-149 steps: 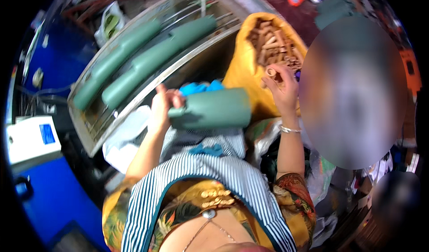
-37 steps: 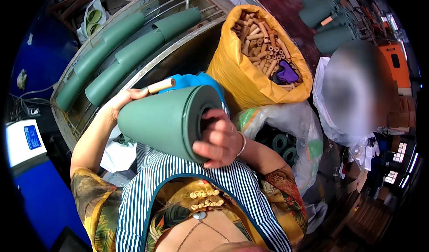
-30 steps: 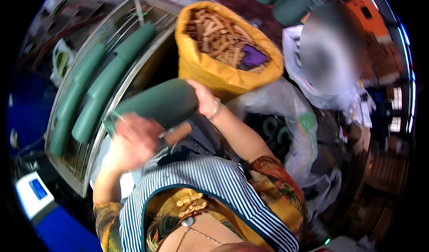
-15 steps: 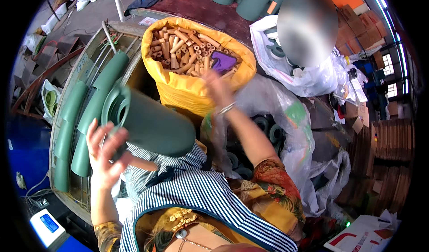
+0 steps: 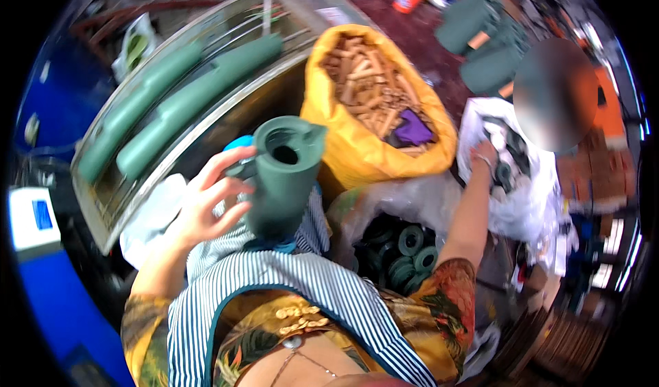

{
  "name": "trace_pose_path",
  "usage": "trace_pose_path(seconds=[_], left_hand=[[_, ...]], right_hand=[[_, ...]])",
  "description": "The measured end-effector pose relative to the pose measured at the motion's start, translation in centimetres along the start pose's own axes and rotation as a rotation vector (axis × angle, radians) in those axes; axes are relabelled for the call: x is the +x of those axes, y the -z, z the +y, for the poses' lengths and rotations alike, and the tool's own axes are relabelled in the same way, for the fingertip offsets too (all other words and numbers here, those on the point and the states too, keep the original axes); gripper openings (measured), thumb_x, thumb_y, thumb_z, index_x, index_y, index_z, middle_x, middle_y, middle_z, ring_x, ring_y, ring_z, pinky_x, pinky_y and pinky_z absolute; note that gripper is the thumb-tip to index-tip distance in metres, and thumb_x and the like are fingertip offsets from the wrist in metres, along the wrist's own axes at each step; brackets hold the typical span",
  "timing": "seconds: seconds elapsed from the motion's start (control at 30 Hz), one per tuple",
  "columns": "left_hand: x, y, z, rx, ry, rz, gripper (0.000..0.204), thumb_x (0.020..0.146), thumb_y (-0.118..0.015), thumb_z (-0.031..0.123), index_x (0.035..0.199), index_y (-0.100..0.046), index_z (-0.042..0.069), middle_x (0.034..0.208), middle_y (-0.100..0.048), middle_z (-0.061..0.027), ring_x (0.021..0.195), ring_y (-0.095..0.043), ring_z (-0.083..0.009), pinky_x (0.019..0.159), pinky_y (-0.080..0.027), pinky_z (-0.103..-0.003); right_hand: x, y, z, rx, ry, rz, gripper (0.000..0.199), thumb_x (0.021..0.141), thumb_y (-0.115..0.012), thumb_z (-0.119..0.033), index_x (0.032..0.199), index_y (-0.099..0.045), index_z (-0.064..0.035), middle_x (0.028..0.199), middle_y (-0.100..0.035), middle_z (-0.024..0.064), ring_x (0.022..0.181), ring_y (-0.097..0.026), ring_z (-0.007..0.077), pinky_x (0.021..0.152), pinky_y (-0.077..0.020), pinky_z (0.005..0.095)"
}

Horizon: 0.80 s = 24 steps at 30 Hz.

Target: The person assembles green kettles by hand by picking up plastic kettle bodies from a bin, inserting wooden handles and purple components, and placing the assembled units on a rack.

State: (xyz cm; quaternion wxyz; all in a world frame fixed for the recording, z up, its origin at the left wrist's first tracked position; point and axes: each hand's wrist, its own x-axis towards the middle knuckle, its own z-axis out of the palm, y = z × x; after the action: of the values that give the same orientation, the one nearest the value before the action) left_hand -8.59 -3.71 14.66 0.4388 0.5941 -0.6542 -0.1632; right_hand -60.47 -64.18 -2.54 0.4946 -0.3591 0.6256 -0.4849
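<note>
A dark green jug (image 5: 285,181) with a spout stands upright over my lap, its round top opening facing up. My left hand (image 5: 213,198) grips it at its left side, fingers curved around a short stub there. My right arm stretches to the right. My right hand (image 5: 484,154) is at the mouth of a white plastic bag (image 5: 473,123) of dark green and white parts. Blur and the bag's contents hide its fingertips, so I cannot make out whether it holds anything.
A yellow sack (image 5: 336,147) of tan wooden tubes, with a purple cloth (image 5: 413,127) on top, stands ahead. Green jug bodies (image 5: 199,99) lie on a frame at left. A clear bag (image 5: 439,198) holds dark green rings. More jugs (image 5: 473,23) stand on a dark red table (image 5: 381,9).
My right hand has gone from beside the yellow sack to the white bag. The jug has tipped from lying sideways to upright in my left hand. The view has turned rightward.
</note>
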Motion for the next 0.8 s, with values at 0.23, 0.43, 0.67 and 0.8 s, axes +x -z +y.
trace_pose_path(seconds=[0.23, 0.43, 0.67, 0.8], left_hand=[[-2.4, -3.7, -1.4, -0.226, 0.368, 0.403, 0.035, 0.09, -0.067, 0.0, 0.122, -0.053, 0.002, 0.111, -0.063, -0.0116, 0.096, -0.063, -0.0126, 0.077, -0.052, -0.025], [-3.8, -4.3, -2.9, -0.216, 0.436, 0.413, 0.022, 0.091, -0.071, 0.013, 0.099, -0.054, 0.001, 0.073, -0.055, 0.0016, 0.057, -0.046, -0.0016, 0.052, -0.038, -0.019], [-3.8, -4.0, -1.9, -0.025, 0.106, 0.462, 0.031, 0.078, -0.083, 0.021, 0.092, -0.06, 0.004, 0.077, -0.062, -0.0095, 0.061, -0.062, -0.0239, 0.057, -0.049, -0.032], [-5.3, -3.1, -2.3, 0.001, 0.087, 0.483, 0.033, 0.076, -0.083, 0.022, 0.091, -0.06, 0.003, 0.077, -0.061, -0.0101, 0.062, -0.063, -0.026, 0.057, -0.049, -0.032]], right_hand=[[-9.7, -0.5, -1.3, -0.859, 0.59, 0.486, 0.023, 0.088, -0.073, -0.028, 0.092, -0.073, -0.0053, 0.083, -0.072, 0.0063, 0.071, -0.066, 0.0178, 0.068, -0.0544, 0.0352], [-33.2, -10.7, -9.7, -0.4, 0.806, -0.415, 0.008, 0.096, -0.062, -0.007, 0.101, -0.063, -0.0017, 0.09, -0.064, 0.0025, 0.071, -0.06, 0.0112, 0.069, -0.0503, 0.025], [-50.8, -18.7, -9.9, -0.23, 0.038, -1.223, 0.011, 0.098, -0.064, -0.014, 0.104, -0.06, -0.0048, 0.098, -0.062, 0.0016, 0.075, -0.063, 0.0092, 0.067, -0.053, 0.0236], [-52.3, -19.7, -11.2, -0.758, 0.676, -1.241, 0.039, 0.091, -0.071, -0.019, 0.123, -0.056, -0.0031, 0.11, -0.063, 0.0106, 0.097, -0.063, 0.0223, 0.085, -0.052, 0.0337]])
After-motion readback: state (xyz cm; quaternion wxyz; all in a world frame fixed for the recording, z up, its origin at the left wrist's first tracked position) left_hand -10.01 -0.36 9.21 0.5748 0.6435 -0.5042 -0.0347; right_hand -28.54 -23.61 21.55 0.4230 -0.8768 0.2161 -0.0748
